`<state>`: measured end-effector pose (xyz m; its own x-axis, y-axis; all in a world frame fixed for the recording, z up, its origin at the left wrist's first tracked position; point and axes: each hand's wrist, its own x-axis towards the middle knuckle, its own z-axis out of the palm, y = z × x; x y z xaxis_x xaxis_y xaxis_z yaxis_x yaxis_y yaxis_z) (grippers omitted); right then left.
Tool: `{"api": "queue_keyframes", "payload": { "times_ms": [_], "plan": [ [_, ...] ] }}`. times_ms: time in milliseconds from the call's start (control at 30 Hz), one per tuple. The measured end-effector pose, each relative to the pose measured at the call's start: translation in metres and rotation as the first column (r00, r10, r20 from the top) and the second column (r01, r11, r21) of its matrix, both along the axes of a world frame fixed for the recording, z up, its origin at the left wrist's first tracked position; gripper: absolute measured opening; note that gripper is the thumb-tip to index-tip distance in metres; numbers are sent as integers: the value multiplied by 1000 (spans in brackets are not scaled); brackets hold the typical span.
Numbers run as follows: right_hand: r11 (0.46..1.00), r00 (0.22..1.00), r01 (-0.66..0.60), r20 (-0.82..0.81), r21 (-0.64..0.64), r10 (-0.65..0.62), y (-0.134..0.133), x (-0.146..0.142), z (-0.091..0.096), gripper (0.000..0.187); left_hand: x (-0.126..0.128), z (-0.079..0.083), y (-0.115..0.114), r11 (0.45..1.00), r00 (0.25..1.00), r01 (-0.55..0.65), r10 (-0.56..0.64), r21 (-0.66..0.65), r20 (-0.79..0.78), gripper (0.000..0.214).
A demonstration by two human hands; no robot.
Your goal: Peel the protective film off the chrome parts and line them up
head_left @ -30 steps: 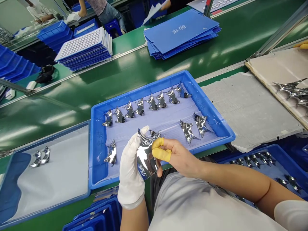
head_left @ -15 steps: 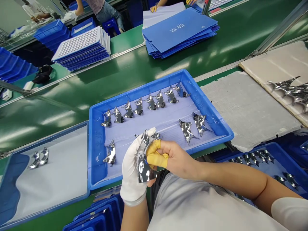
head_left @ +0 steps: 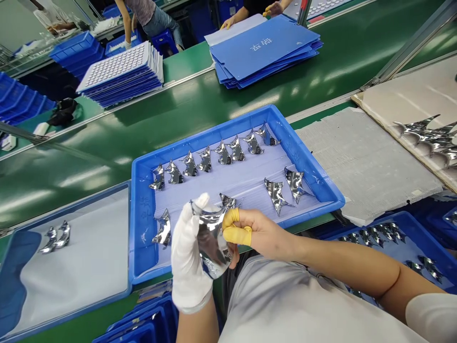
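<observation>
My left hand (head_left: 187, 257), in a white glove, holds a shiny chrome part (head_left: 211, 240) over the near edge of a blue tray (head_left: 143, 214). My right hand (head_left: 257, 233), bare with a yellow finger cot on the thumb, pinches the same part from the right. Several more chrome parts (head_left: 214, 155) stand in a row along the tray's far side. Two chrome parts (head_left: 285, 188) lie at its right and one chrome part (head_left: 163, 228) at its near left.
A second blue tray (head_left: 71, 267) at left holds two chrome parts (head_left: 55, 237). Grey foam sheet (head_left: 364, 162) and a board with chrome parts (head_left: 428, 136) lie right. Blue bins (head_left: 392, 238) sit below right. Across the green belt (head_left: 107, 143), stacked blue sheets (head_left: 264, 47), trays (head_left: 121, 71) and other people's hands.
The chrome part has been turned in my hands, its wide mirrored face now facing more toward me. My left hand shifted slightly left and lower.
</observation>
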<state>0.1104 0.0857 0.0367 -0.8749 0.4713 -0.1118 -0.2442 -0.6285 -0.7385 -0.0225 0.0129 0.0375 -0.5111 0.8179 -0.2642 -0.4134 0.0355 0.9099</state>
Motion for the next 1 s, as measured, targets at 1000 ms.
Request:
{"api": "queue_keyframes", "payload": {
  "times_ms": [1000],
  "plan": [
    [987,998,49,-32,-156,-55,-3,-1,1,32,4,11,7,985,993,11,-30,-173,-110,47]
  ]
}}
